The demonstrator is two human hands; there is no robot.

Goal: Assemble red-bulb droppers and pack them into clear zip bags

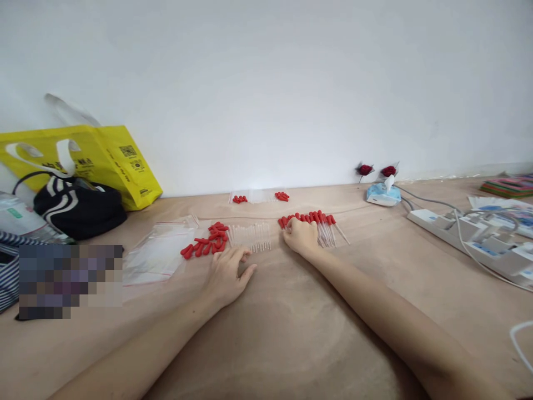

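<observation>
My left hand (229,275) rests on the table with its thumb apart and fingers loosely bent, holding nothing that I can see. Just beyond its fingertips lie a loose pile of red rubber bulbs (207,248) and a row of thin clear tubes (252,235). Further right, my right hand (300,234) is closed at the left end of a row of droppers (327,230), clear tubes with red bulbs on top. Its fingertips pinch a dropper by the red bulb; the hand covers most of that dropper and its neighbours' tubes.
Clear zip bags (160,250) lie left of the loose bulbs. By the wall is another bag (260,195) with small red bulb groups. A yellow bag (125,166) and black pouch (79,205) stand left; tissues (383,194) and a power strip (470,239) with cables lie right.
</observation>
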